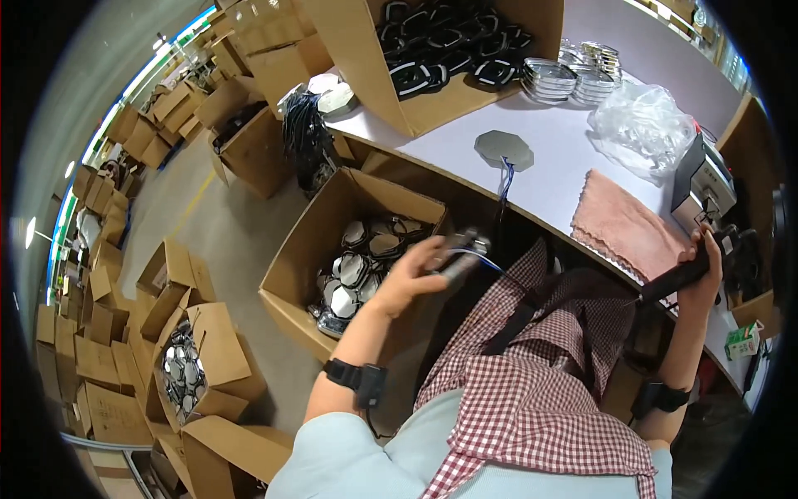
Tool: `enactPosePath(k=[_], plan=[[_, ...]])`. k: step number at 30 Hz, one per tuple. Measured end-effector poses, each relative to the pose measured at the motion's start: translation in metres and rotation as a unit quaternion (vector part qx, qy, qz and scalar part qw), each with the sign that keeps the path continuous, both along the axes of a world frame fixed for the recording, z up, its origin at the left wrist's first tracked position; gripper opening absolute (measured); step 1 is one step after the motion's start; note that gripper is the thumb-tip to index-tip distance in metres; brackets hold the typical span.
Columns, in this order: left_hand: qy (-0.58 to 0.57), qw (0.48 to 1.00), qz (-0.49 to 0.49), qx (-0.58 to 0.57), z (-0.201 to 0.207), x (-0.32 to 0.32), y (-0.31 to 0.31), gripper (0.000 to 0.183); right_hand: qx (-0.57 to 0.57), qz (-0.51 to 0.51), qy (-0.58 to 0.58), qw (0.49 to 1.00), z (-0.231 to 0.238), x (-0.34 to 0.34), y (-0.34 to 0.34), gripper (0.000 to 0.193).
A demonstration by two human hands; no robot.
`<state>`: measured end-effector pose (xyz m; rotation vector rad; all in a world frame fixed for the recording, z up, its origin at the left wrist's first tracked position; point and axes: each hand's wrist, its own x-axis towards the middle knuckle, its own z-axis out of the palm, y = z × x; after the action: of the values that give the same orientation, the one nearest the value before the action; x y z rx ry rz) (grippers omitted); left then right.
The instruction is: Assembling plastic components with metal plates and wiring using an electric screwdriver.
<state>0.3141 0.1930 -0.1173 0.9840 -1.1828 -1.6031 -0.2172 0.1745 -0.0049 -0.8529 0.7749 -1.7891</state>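
Note:
Near the right edge of the box, my left hand (pixel 413 276) grips a small shiny part (pixel 474 246) with blue and white wires trailing from it. Motion blurs this part, and its exact kind is unclear. My right hand (pixel 705 264) is wrapped round a black electric screwdriver (pixel 675 281), its tip pointing left over my lap. On the white table lies a grey octagonal plate (pixel 504 150) with blue wires hanging over the edge. The cardboard box (pixel 287 287) beside my left hand holds several similar octagonal pieces (pixel 353 268) with shiny rims.
A pink cloth (pixel 619 220) lies at the table's front edge, near a small boxy device (pixel 702 185). Behind are a plastic bag (pixel 640 125), stacked clear-rimmed frames (pixel 549 81) and a carton of black frames (pixel 436 108). Black cables (pixel 307 137) hang off the table's left end. Cartons (pixel 220 341) crowd the floor.

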Motion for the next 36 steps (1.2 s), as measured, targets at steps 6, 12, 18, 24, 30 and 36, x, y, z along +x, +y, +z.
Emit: enactPosePath(k=[6,12,18,24,30,36], plan=[[-0.018,0.955,0.271,0.117,-0.081,0.074,0.002,0.090,0.008,0.021,-0.038,0.999,-0.032,-0.059,-0.010,0.034],[0.188,0.941,0.251,0.129,-0.117,0.088,-0.012,0.044,0.058,-0.014,-0.037,0.998,-0.046,-0.065,-0.022,0.035],[0.054,0.919,0.334,0.205,-0.164,0.101,-0.058,0.060,0.087,-0.061,-0.001,0.994,-0.035,-0.033,-0.014,0.037],[-0.251,0.852,0.397,0.233,-0.251,0.137,-0.105,0.101,0.092,-0.094,-0.004,0.991,-0.029,-0.021,-0.012,0.038],[-0.667,0.668,0.265,0.193,-0.241,0.162,-0.103,0.133,0.097,-0.078,-0.055,0.991,-0.034,-0.010,-0.021,0.038],[-0.352,0.836,-0.376,0.187,0.066,0.032,-0.140,0.045,0.088,-0.123,-0.069,0.986,-0.029,-0.006,-0.007,0.036]])
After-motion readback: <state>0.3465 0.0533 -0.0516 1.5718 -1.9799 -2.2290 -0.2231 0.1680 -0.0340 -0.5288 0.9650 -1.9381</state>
